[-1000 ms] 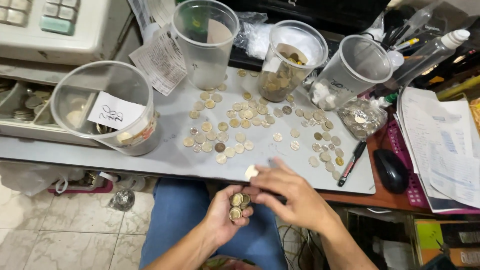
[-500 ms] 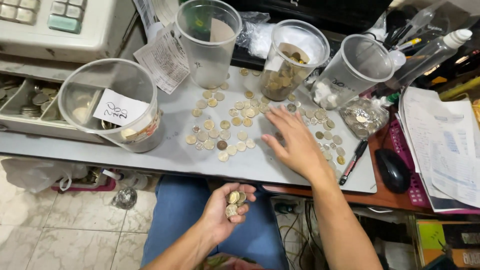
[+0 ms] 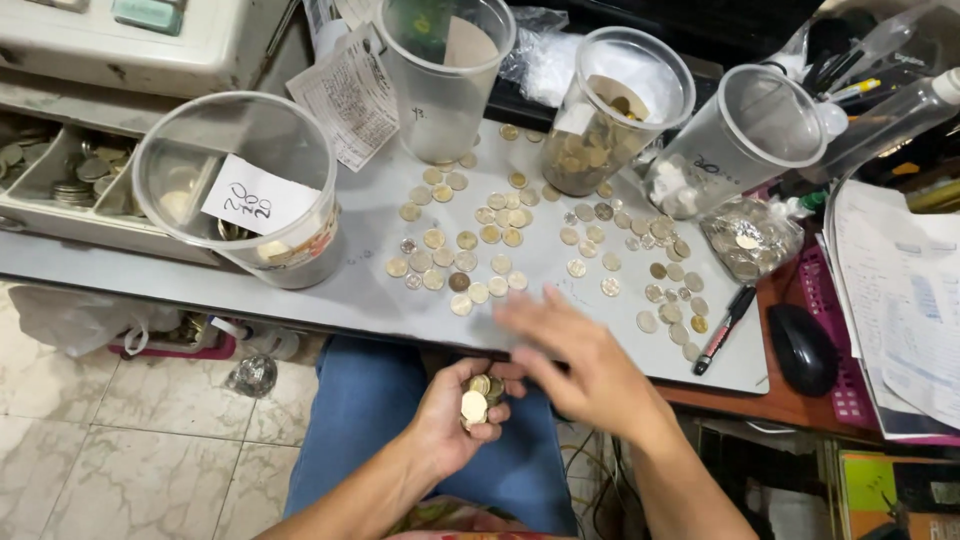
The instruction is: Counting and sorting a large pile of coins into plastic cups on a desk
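Nearest, over the lap, the left hand is cupped and closed around a small stack of coins, below the grey board's near edge. Just right of it the right hand is blurred above that edge, fingers spread, nothing visibly held. To do this well, the cupped palm should stay level and close under the edge, so coins slid off drop in. Farther off, loose coins lie scattered among clear plastic cups.
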